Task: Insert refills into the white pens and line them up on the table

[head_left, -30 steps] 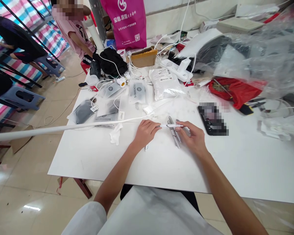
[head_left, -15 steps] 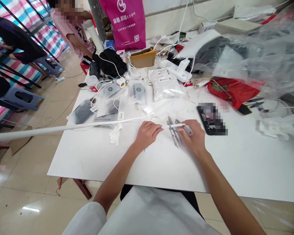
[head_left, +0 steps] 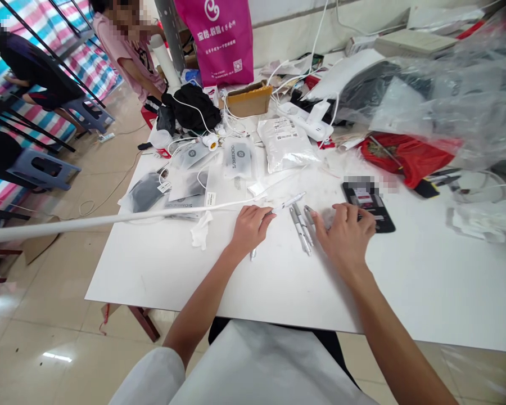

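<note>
My left hand point(head_left: 252, 229) is closed, pinching a slim white-and-silver pen point(head_left: 293, 200) between thumb and fingers; the pen points right and slightly upward over the table. Several silver pens point(head_left: 300, 229) lie side by side on the white surface between my hands. The tip of another pen point(head_left: 253, 254) shows below my left wrist, the rest hidden. My right hand point(head_left: 344, 232) is open, with fingers apart and curved. Its thumb is beside a grey pen-like piece point(head_left: 308, 211), mostly hidden, and its fingertips overlap the near edge of a black phone point(head_left: 383, 220).
A white cable point(head_left: 152, 215) stretches across the left side in front of the bagged items point(head_left: 237, 159). Crumpled tissue point(head_left: 200, 229) lies left of my hand. A power strip point(head_left: 306, 121), red bag point(head_left: 417, 157) and plastic sheeting point(head_left: 438, 107) crowd the back. Another person point(head_left: 129, 62) stands beyond the table.
My right hand has let go of the pen's right end and moved right, toward the phone, its fingers spreading. The pen in my left hand now tilts up at its free end.
</note>
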The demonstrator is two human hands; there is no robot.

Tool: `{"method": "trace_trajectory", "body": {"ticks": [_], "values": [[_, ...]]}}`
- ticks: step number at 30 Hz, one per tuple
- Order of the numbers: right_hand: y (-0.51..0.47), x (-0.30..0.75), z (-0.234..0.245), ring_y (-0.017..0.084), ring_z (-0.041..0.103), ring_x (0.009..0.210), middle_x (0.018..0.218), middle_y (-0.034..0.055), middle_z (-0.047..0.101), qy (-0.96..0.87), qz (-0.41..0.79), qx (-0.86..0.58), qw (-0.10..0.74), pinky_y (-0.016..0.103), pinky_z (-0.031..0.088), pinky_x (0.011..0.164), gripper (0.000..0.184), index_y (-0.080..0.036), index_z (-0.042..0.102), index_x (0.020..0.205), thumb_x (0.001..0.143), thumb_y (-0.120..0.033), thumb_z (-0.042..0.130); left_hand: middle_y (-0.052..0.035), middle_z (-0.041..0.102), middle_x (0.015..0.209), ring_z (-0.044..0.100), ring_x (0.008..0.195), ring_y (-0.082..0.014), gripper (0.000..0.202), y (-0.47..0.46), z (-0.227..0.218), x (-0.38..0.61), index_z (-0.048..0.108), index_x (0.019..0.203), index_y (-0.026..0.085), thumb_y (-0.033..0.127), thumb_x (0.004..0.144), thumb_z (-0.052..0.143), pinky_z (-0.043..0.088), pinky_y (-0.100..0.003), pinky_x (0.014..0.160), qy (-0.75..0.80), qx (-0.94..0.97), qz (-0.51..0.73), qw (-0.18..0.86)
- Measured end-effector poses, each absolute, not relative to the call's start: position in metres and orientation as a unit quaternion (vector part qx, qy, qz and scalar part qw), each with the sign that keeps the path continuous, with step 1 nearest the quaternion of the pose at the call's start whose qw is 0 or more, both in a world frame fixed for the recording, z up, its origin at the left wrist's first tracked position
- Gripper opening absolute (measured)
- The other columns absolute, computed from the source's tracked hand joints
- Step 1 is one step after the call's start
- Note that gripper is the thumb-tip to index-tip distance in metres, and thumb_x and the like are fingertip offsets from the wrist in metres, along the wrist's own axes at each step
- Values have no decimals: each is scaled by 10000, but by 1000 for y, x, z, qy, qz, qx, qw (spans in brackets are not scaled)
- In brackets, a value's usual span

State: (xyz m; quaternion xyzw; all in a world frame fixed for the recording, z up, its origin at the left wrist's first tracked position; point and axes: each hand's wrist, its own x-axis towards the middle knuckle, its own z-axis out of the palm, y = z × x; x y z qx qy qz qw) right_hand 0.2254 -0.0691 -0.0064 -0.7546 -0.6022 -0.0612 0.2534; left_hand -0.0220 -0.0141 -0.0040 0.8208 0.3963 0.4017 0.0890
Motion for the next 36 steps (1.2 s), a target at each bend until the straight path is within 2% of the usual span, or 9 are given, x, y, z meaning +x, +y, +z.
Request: {"method": "trace_trajectory", "body": {"ticks": [8,16,19,22,24,28,31,34,36], "values": [[-74,212,5,442,486,1285,1377,207,671,-623,-67,-747,222,550,425,920,527,-180,642,1276,1060,-635,487,-55,818,983,725,860,-194,175,-14,-3,-24,670,1111,204,307,1130,530,511,-380,863,396,814,415,95],[-63,218,-8,471,491,1318,1384,218,673,-634,-61,-736,230,668,397,1051,517,-158,663,1267,1059,-603,501,-68,817,991,710,856,-203,215,-16,1,-24,672,1093,209,314,1138,489,493,-388,886,399,800,427,134],[-51,226,-11,471,489,1336,1375,237,662,-661,-58,-711,231,750,324,1121,521,-139,674,1241,1066,-591,482,-56,826,973,705,869,-208,252,-21,5,-21,666,1090,214,327,1146,448,489,-395,921,393,794,419,201],[-44,226,-2,449,499,1377,1342,212,690,-684,-22,-673,282,787,220,1201,465,-169,687,1206,1064,-572,504,-55,836,979,714,953,-212,315,-27,15,-18,672,1116,217,397,1152,416,495,-389,991,411,745,402,338],[-45,219,11,398,557,1354,1316,171,717,-684,72,-633,356,716,295,1222,426,-212,687,1230,1064,-568,521,-56,834,960,712,965,-205,372,-30,22,-16,689,1172,211,462,1148,416,514,-361,976,408,697,374,455],[-44,191,36,282,697,1193,1212,96,771,-587,366,-511,510,528,510,1126,399,-286,680,1282,1072,-595,541,-8,754,770,617,746,-163,411,-32,32,-14,752,1178,215,533,1107,502,501,-300,781,398,659,325,550],[-33,169,52,230,718,977,960,44,743,-481,481,-444,583,451,581,1010,380,-276,729,1059,1033,-636,608,5,727,731,564,695,-150,382,-31,31,-13,786,983,221,545,1057,598,455,-299,721,421,674,316,518],[-16,158,70,148,605,702,774,-22,563,-375,574,-362,632,331,595,738,361,-264,701,943,960,-623,733,-13,762,781,625,814,-178,381,-29,27,-14,767,821,228,528,1027,652,452,-306,740,431,688,323,486],[-6,160,82,103,418,538,684,-62,405,-305,623,-317,647,255,480,518,368,-263,647,886,925,-602,784,-21,783,819,655,894,-196,351,-26,24,-16,772,823,237,504,1022,665,463,-313,766,433,693,344,463]]}}
